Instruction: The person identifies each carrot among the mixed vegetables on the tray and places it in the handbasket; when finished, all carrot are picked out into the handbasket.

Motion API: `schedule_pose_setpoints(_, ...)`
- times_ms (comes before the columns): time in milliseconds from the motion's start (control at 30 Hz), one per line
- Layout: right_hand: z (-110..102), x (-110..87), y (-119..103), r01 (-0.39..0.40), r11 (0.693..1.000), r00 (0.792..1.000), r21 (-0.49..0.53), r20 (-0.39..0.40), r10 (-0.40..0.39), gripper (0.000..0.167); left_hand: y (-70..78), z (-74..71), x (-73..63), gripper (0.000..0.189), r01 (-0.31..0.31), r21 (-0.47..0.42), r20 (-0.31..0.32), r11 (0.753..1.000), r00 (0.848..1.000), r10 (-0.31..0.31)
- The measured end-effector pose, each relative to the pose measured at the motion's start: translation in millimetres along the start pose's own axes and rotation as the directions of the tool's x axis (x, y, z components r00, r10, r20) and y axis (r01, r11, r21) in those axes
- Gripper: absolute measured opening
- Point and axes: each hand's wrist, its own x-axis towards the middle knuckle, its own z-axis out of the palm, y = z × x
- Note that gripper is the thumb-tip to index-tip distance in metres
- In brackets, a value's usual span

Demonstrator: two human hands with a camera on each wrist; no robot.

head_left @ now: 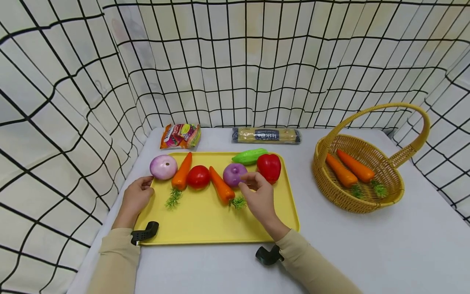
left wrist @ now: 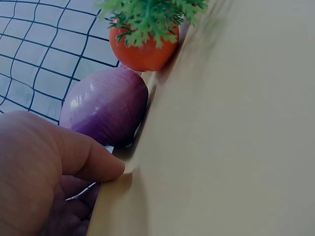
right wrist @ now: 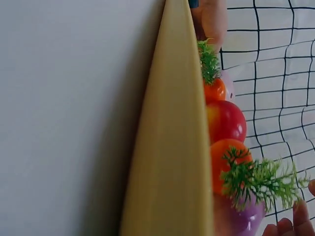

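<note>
My left hand (head_left: 135,201) grips the left edge of a yellow tray (head_left: 205,226), with a digit on the rim and the others below it in the left wrist view. Beside that hand a pale purple onion (head_left: 163,167) overlaps the tray's upper left corner. Over the tray's right half, my right hand (head_left: 261,202) has thumb and fingers apart at a darker purple onion (head_left: 233,173), holding nothing. Left of that onion lie a carrot (head_left: 221,185) with green leaves, a red tomato (head_left: 198,177) and another carrot (head_left: 182,175). Behind the right hand are a red bell pepper (head_left: 269,167) and a green vegetable (head_left: 249,157).
A wicker basket (head_left: 330,198) with a tall handle stands on the right, holding two carrots (head_left: 354,165). Behind the tray lie a colourful snack bag (head_left: 180,136) and a pasta pack (head_left: 266,135). Black-gridded white cloth (head_left: 220,73) walls the table's back and sides.
</note>
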Motion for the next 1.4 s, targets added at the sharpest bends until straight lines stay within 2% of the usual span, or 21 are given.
schedule_pose_setpoints(133, 12, 0.2, 0, 0.018, 0.998, 0.998, -0.063, 0.066, -0.014, 0.019, -1.2, -0.3, -0.2, 0.05, 0.004, 0.002, 0.003, 1.0, 1.0, -0.004)
schedule_pose_setpoints(233, 19, 1.4, -4, 0.054, 0.985, 0.99, -0.166, 0.138, -0.031, 0.02, -1.1, -0.3, -0.3, 0.051, 0.007, -0.002, 0.01, 1.0, 1.0, -0.007)
schedule_pose_setpoints(367, 27, 3.1, -11, 0.067, 0.94, 0.977, -0.334, 0.212, 0.005, 0.022, 0.0, -0.9, -1.2, 0.051, 0.011, -0.005, 0.022, 1.0, 1.0, -0.011)
schedule_pose_setpoints(500, 33, 5.0, -13, 0.042, 0.907, 0.97, -0.419, 0.236, 0.064, 0.024, 0.5, -1.3, -1.1, 0.052, 0.006, 0.003, 0.026, 1.0, 1.0, -0.006)
schedule_pose_setpoints(733, 38, 4.7, -6, 0.021, 0.905, 0.971, -0.425, 0.224, 0.082, 0.024, 1.8, -1.3, -0.6, 0.051, -0.008, 0.01, 0.026, 1.0, 1.0, 0.008)
schedule_pose_setpoints(900, 38, 4.8, -2, -0.014, 0.898, 0.966, -0.439, 0.227, 0.126, 0.024, -0.7, -1.4, -0.3, 0.051, -0.01, 0.011, 0.021, 1.0, 1.0, 0.01)
schedule_pose_setpoints(1400, 35, 2.3, 4, 0.016, 0.895, 0.913, -0.446, 0.372, 0.17, 0.033, 0.4, -1.1, -1.7, 0.052, 0.002, 0.008, 0.031, 1.0, 1.0, -0.003)
